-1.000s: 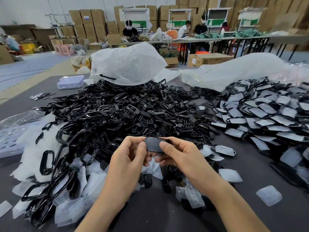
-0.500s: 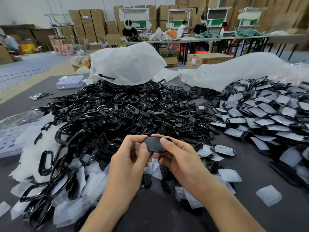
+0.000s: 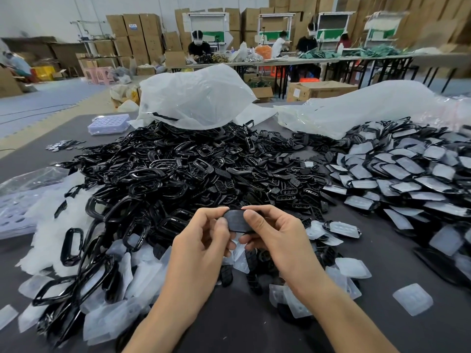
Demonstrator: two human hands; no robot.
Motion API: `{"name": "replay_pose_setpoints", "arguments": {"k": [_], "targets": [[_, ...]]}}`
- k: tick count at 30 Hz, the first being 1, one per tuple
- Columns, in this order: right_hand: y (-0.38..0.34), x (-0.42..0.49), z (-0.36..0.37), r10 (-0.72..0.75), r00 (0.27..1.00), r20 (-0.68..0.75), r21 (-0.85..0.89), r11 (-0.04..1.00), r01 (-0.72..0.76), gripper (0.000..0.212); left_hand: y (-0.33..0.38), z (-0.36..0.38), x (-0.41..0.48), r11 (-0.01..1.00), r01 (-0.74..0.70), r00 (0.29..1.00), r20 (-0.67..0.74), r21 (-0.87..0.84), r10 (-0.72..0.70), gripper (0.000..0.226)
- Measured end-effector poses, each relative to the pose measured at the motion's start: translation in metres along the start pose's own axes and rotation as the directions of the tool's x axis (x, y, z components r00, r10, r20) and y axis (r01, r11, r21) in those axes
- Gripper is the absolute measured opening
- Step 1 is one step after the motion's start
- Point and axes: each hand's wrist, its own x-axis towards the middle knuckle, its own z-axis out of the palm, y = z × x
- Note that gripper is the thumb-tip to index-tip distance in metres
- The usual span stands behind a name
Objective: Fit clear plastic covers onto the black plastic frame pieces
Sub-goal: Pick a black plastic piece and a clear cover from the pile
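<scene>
Pinching black piece (image 3: 235,221), frame heap (image 3: 165,171), bag (image 3: 198,98) behind

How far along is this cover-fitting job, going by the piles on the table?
Done: the covered pile on the right, frames with clear covers on. In hand: the left hand and right hand pinch one black piece. Left: the large heap of bare frames in the middle, with loose covers along its near edge. Probably well short of finished.

Glossy black plastic frames (image 3: 158,174), frosted clear plastic covers (image 3: 413,299), matt table (image 3: 242,327).
</scene>
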Motion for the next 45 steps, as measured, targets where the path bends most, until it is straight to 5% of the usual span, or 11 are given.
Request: {"name": "replay_pose_setpoints", "arguments": {"k": [13,20,36,45], "targets": [[0.005,0.002,-0.002,-0.006,0.998,0.061,-0.106,0.994,0.013,0.008,-0.01,0.001,-0.001,0.987,-0.059,0.997,0.06,0.148,0.051,0.022],[0.008,0.0,0.0,0.004,0.995,0.097,-0.059,0.998,0.002,0.007,-0.009,0.005,-0.002,0.999,0.022,0.998,0.063,-0.04,-0.019,0.019],[0.013,-0.001,-0.003,0.08,0.996,0.035,0.002,0.997,-0.08,0.011,-0.01,0.005,-0.004,0.998,0.047,0.996,0.083,-0.052,-0.042,0.033],[0.007,-0.002,-0.005,0.111,0.986,0.127,-0.188,0.978,-0.086,0.009,-0.013,0.004,-0.004,0.987,-0.029,0.999,0.025,0.155,0.026,0.029]]}}
